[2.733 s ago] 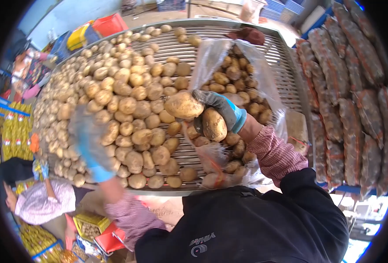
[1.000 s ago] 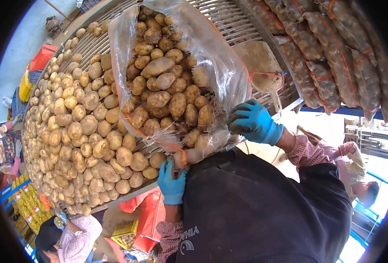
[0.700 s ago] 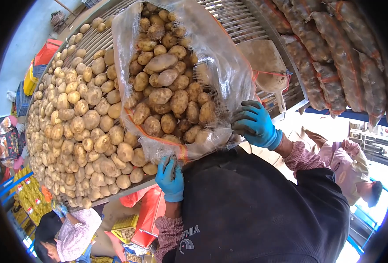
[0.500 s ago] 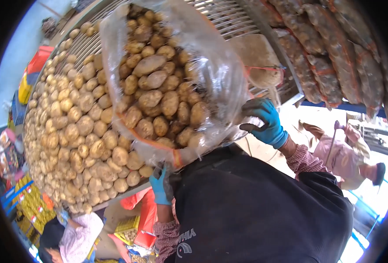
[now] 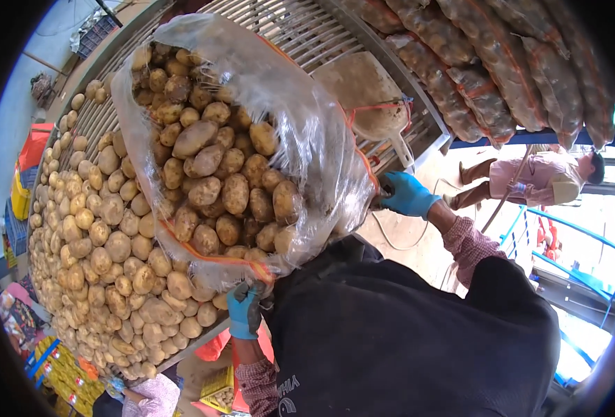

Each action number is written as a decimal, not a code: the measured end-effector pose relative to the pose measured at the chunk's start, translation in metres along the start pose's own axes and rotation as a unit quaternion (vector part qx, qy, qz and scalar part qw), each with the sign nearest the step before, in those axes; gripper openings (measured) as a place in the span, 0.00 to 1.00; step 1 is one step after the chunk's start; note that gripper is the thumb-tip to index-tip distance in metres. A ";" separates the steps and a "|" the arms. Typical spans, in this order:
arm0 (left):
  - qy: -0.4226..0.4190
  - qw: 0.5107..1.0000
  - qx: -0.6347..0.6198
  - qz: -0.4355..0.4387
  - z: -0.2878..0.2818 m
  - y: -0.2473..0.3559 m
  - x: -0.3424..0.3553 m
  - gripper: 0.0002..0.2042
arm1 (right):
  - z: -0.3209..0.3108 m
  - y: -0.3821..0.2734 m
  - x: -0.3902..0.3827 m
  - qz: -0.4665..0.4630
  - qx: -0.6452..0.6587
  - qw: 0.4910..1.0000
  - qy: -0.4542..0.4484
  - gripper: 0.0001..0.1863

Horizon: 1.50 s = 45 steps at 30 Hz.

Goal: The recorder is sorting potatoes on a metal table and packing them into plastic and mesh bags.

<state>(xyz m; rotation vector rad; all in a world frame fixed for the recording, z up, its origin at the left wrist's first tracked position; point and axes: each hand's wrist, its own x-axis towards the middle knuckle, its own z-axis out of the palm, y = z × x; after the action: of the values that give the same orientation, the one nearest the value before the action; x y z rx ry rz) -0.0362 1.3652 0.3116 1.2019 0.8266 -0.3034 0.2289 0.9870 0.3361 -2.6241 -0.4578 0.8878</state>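
A large clear plastic bag (image 5: 321, 149) lies with its wide mouth spread over the slatted metal table, full of potatoes (image 5: 234, 194). An orange band runs along its edges. My left hand (image 5: 245, 309), in a blue and dark grey glove, is closed on the bag's near edge by the orange band. My right hand (image 5: 408, 194), gloved alike, grips the bag's right corner; its fingertips are partly hidden. The bag's near side rests close against my dark apron (image 5: 405, 333).
Loose potatoes (image 5: 112, 250) cover the slatted table (image 5: 335, 31) on the left. A dusty scoop (image 5: 363, 94) lies beyond the bag. Filled potato sacks (image 5: 488, 48) are stacked at far right. One person (image 5: 530, 177) stands at right holding a pole; another person's sleeve (image 5: 156, 393) shows lower left.
My right hand, earlier partly open beside the bag, is now closed on its corner. My left hand has kept its hold on the near edge. The view has shifted.
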 end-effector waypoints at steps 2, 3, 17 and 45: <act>-0.003 0.998 -0.057 -0.018 0.001 0.005 0.001 0.11 | -0.004 -0.001 0.005 0.022 0.074 0.997 -0.016 0.22; 0.009 0.997 -0.074 -0.023 0.002 0.009 0.001 0.10 | -0.008 -0.004 0.008 0.047 0.122 0.991 -0.032 0.20; -0.029 0.980 -0.191 0.048 0.031 0.080 -0.007 0.17 | -0.011 -0.001 0.000 -0.003 0.179 0.984 -0.025 0.22; -0.146 0.884 -0.421 0.137 -0.020 0.094 0.014 0.19 | -0.097 -0.073 0.033 0.074 0.503 0.860 -0.033 0.07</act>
<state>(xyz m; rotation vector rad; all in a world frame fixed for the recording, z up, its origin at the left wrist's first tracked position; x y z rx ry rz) 0.0230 1.4210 0.3654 0.4170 0.4231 0.1166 0.3008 1.0451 0.4210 -1.6625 0.1908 0.9163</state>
